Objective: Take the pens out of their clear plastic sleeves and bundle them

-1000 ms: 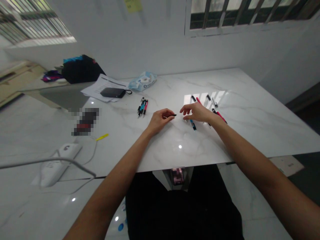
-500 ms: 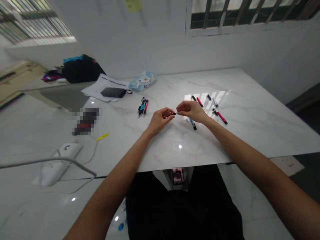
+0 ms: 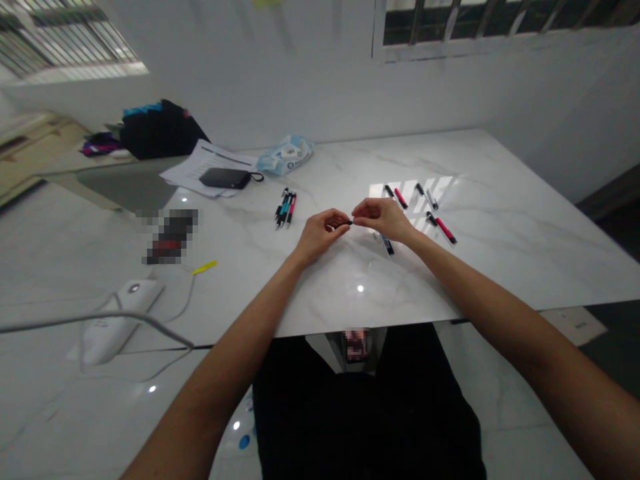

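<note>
My left hand [image 3: 318, 235] is closed in a pinch on a small black pen part [image 3: 345, 223] whose tip points right. Facing it, my right hand [image 3: 386, 219] pinches at that tip; whatever its fingertips hold is too small to make out. Under the right hand lies a blue and black pen part [image 3: 387, 245], partly covered. To the right are red pen barrels [image 3: 446, 230], black pen pieces [image 3: 431, 219] and a clear piece [image 3: 433, 199]. Left of my hands, several pens [image 3: 285, 208] in black, blue and red lie side by side.
Behind the pens are a blue-white soft packet [image 3: 286, 155], a black pouch [image 3: 225, 178] and printed papers [image 3: 200, 160]. A white power strip [image 3: 120, 320], its grey cable [image 3: 155, 327] and a yellow strip [image 3: 205, 267] lie left on the marble-patterned table [image 3: 320, 300].
My right fingertips have closed the small gap and now meet the tip of the black pen part. The view has tipped slightly downward.
</note>
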Demonstrator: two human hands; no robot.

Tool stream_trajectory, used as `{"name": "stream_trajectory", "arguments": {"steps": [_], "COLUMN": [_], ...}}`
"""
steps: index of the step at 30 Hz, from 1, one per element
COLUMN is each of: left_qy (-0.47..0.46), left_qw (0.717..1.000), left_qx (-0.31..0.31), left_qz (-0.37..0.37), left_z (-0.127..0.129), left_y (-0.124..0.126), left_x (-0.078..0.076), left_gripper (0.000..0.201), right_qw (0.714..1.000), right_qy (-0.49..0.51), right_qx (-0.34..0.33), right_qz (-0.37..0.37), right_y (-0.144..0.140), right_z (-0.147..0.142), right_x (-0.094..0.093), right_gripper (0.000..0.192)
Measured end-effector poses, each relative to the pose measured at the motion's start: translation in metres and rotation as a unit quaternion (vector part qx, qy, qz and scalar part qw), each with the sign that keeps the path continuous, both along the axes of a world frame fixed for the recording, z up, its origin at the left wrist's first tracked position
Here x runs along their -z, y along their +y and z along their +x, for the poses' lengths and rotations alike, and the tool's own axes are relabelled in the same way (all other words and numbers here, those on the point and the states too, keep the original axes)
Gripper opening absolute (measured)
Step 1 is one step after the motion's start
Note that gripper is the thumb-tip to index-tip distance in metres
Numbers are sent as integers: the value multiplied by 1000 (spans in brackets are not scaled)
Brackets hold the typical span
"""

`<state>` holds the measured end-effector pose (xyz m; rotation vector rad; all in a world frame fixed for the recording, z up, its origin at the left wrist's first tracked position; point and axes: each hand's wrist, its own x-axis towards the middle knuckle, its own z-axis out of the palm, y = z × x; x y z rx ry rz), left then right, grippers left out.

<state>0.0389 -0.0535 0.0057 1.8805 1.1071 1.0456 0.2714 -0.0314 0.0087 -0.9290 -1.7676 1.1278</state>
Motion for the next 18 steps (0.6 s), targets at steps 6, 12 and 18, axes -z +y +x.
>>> {"name": "stream_trajectory", "arguments": {"steps": [6, 12, 18], "left_qy": [-9, -21, -57], "left_qw": [1000, 1000, 998], "left_qx": [-6, -6, 5], "left_qz": [8, 0, -21], "left_z": [2, 2, 3], "left_y": [-1, 0, 2], "left_x": [-1, -1, 2], "left_gripper": [28, 31, 33], "right_qw": [998, 998, 995], "right_qy": [-54, -64, -88], "right_qx": [13, 2, 4], "right_qz": [21, 24, 49], "right_y": [-3, -2, -3], "right_z": [3, 8, 9], "right_x": [-7, -9, -11], "right_gripper": [37, 41, 33]}}
